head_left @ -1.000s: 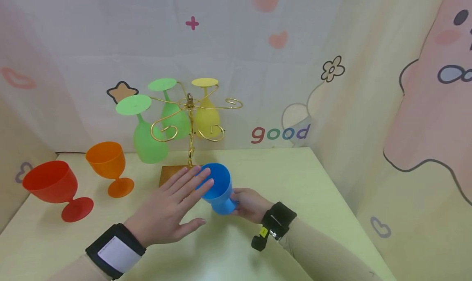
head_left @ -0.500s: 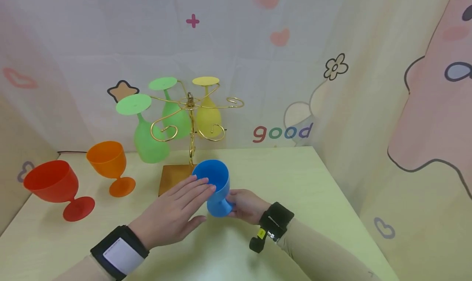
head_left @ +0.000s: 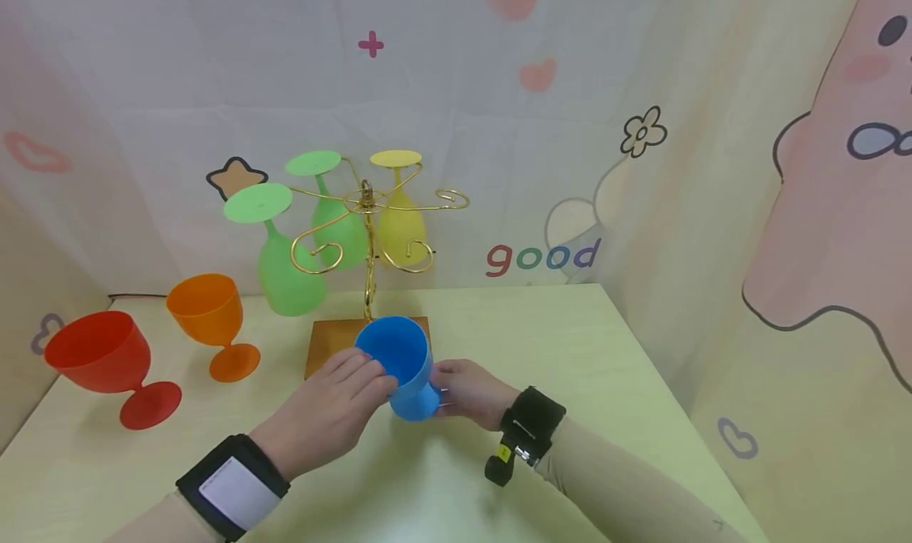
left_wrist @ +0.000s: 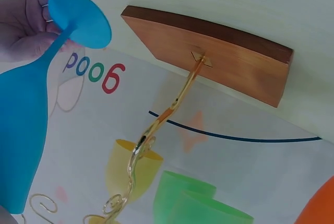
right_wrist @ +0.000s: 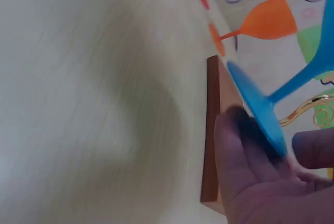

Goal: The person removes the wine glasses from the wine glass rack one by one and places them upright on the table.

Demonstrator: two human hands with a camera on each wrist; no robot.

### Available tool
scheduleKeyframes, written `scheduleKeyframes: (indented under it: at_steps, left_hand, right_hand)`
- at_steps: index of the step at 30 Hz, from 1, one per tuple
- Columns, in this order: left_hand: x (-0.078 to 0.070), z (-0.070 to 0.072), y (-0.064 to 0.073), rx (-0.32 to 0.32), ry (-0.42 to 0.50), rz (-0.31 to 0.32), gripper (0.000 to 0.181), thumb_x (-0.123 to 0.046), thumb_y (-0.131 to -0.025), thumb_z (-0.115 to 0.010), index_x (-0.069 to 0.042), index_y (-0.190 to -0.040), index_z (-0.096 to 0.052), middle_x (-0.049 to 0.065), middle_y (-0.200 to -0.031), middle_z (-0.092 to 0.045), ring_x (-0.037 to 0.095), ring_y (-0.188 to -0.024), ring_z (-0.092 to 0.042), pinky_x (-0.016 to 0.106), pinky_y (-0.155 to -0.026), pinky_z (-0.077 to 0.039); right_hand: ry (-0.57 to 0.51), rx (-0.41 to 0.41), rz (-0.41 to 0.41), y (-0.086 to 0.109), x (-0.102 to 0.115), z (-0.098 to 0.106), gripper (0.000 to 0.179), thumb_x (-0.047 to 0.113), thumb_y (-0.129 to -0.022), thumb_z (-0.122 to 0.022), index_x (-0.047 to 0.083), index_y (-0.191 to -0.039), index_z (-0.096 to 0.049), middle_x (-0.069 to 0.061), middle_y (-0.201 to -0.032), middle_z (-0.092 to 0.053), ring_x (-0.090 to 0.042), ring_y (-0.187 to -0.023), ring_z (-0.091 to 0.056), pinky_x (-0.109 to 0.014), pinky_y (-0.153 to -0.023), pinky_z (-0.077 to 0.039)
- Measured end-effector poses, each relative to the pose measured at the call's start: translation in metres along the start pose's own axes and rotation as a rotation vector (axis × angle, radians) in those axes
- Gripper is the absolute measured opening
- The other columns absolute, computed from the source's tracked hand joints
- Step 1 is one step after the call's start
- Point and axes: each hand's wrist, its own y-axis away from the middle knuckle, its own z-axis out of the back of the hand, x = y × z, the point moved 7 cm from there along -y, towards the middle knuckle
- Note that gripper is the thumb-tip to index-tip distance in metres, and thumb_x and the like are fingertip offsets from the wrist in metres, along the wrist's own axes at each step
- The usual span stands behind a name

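A blue plastic goblet (head_left: pixel 400 351) is between my two hands in the head view, upright but tilted, its bowl opening facing up. My left hand (head_left: pixel 324 408) has its fingers bent over the near left rim and grips the bowl. On the other side my right hand (head_left: pixel 473 394) holds the goblet by its foot; the right wrist view shows fingers under the blue foot (right_wrist: pixel 258 112) and the thumb near its other face. Behind the goblet stands a gold wire glass rack (head_left: pixel 369 250) on a wooden base (head_left: pixel 328 341), partly covered by the goblet and left hand.
Two green goblets (head_left: pixel 288 278) (head_left: pixel 340 230) and a yellow goblet (head_left: pixel 400 225) hang upside down on the rack. An orange goblet (head_left: pixel 207 309) and a red goblet (head_left: pixel 100 353) stand at the left of the table (head_left: pixel 556 353). A printed curtain (head_left: pixel 442 76) hangs behind.
My left hand's straight fingers have bent onto the rim of the blue goblet. The goblet, with my right hand at its foot, has shifted slightly left.
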Motion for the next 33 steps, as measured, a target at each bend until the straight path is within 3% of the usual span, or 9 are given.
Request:
scheduleKeyframes:
  at_steps: [4, 7, 10, 12, 14, 17, 26, 33]
  left_hand:
    - [0.003, 0.001, 0.002, 0.028, -0.018, 0.025, 0.032, -0.012, -0.081, -0.073, -0.011, -0.107, -0.056, 0.001, -0.093, -0.058, 0.018, -0.093, -0.047, 0.036, -0.087, -0.049]
    - [0.006, 0.002, 0.006, 0.032, -0.027, 0.024, 0.029, -0.008, -0.081, -0.072, -0.010, -0.106, -0.056, 0.002, -0.090, -0.056, 0.019, -0.091, -0.047, 0.036, -0.085, -0.048]
    - [0.011, 0.003, 0.012, 0.038, -0.032, 0.041, 0.028, -0.006, -0.080, -0.071, -0.010, -0.103, -0.056, 0.001, -0.086, -0.054, 0.019, -0.088, -0.046, 0.036, -0.083, -0.048]
    - [0.015, 0.004, 0.018, 0.054, -0.034, 0.068, 0.025, -0.005, -0.081, -0.070, -0.010, -0.102, -0.056, 0.001, -0.085, -0.053, 0.018, -0.087, -0.045, 0.034, -0.081, -0.047]
    - [0.021, 0.006, 0.026, 0.072, -0.044, 0.105, 0.025, -0.008, -0.081, -0.071, -0.010, -0.101, -0.057, 0.000, -0.084, -0.053, 0.017, -0.086, -0.045, 0.033, -0.078, -0.047]
    - [0.032, 0.010, 0.041, 0.099, -0.058, 0.162, 0.024, -0.010, -0.081, -0.072, -0.011, -0.099, -0.057, -0.001, -0.083, -0.052, 0.016, -0.085, -0.045, 0.031, -0.075, -0.045]
    - [0.068, 0.027, 0.092, 0.202, -0.085, 0.359, 0.033, -0.012, -0.078, -0.076, -0.008, -0.106, -0.058, 0.000, -0.086, -0.056, 0.019, -0.087, -0.048, 0.037, -0.075, -0.050]
    - [0.088, 0.042, 0.127, 0.185, -0.066, 0.477, 0.036, -0.008, -0.074, -0.079, -0.009, -0.101, -0.056, -0.002, -0.081, -0.054, 0.018, -0.081, -0.048, 0.038, -0.067, -0.049]
  right_hand:
    - [0.257, -0.109, 0.104, 0.001, 0.013, 0.010, 0.050, 0.036, -0.099, -0.048, 0.003, -0.136, -0.048, -0.018, -0.132, -0.057, -0.032, -0.110, -0.059, -0.053, -0.095, -0.050]
    - [0.619, -0.230, 0.186, 0.004, 0.026, 0.019, 0.057, 0.044, -0.098, -0.047, 0.009, -0.142, -0.042, -0.014, -0.141, -0.050, -0.030, -0.122, -0.050, -0.053, -0.100, -0.047]
    - [1.024, -0.340, 0.262, 0.007, 0.036, 0.025, 0.066, 0.051, -0.094, -0.048, 0.015, -0.148, -0.035, -0.010, -0.152, -0.037, -0.028, -0.135, -0.034, -0.055, -0.108, -0.037]
    - [1.230, -0.387, 0.311, 0.008, 0.040, 0.027, 0.072, 0.057, -0.092, -0.047, 0.018, -0.151, -0.029, -0.008, -0.156, -0.028, -0.028, -0.140, -0.023, -0.057, -0.113, -0.029]
    - [1.364, -0.417, 0.353, 0.009, 0.043, 0.029, 0.077, 0.061, -0.090, -0.046, 0.020, -0.152, -0.026, -0.008, -0.158, -0.023, -0.029, -0.141, -0.017, -0.059, -0.114, -0.024]
    - [1.449, -0.437, 0.389, 0.011, 0.045, 0.033, 0.080, 0.065, -0.089, -0.043, 0.021, -0.153, -0.023, -0.008, -0.158, -0.023, -0.029, -0.142, -0.015, -0.062, -0.114, -0.022]
    - [1.501, -0.444, 0.425, 0.016, 0.046, 0.042, 0.081, 0.065, -0.089, -0.042, 0.019, -0.153, -0.023, -0.009, -0.158, -0.025, -0.031, -0.141, -0.017, -0.063, -0.113, -0.022]
    - [1.507, -0.437, 0.434, 0.018, 0.049, 0.043, 0.082, 0.065, -0.088, -0.042, 0.018, -0.153, -0.023, -0.009, -0.157, -0.026, -0.031, -0.141, -0.018, -0.063, -0.113, -0.021]
